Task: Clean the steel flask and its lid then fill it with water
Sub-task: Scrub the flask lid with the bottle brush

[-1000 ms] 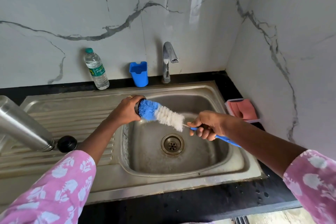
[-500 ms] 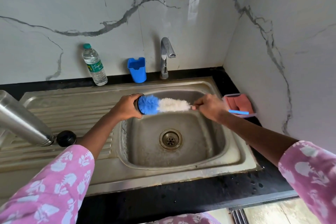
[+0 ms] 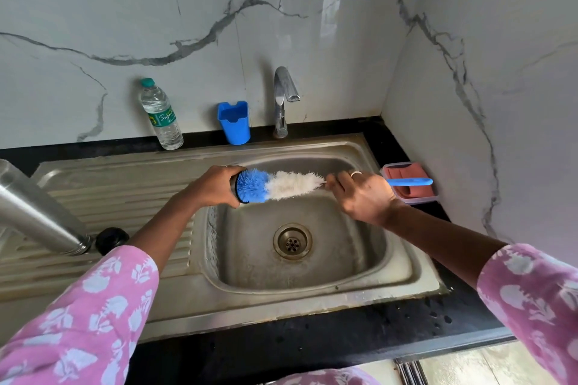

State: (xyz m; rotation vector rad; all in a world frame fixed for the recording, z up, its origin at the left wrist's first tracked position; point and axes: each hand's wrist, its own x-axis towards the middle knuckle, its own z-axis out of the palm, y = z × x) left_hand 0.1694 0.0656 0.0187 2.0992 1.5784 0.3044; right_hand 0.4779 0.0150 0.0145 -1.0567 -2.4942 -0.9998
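The steel flask (image 3: 37, 212) lies tilted on the drainboard at the far left, and a black stopper (image 3: 112, 239) sits by its mouth. Over the sink basin (image 3: 312, 262), my left hand (image 3: 212, 186) grips a small lid (image 3: 234, 194), mostly hidden by my fingers. The blue tip of a blue-and-white bottle brush (image 3: 281, 186) is pushed into that lid. My right hand (image 3: 359, 194) holds the brush by its blue handle, which sticks out to the right.
A tap (image 3: 283, 100) stands behind the basin, with a blue cup (image 3: 234, 122) and a plastic water bottle (image 3: 161, 116) to its left. A tray with a pink sponge (image 3: 403, 170) sits on the black counter to the right of the sink.
My right hand has risen and swung right, so the brush went from slanting down to lying level. The lid in my left hand stayed in place.
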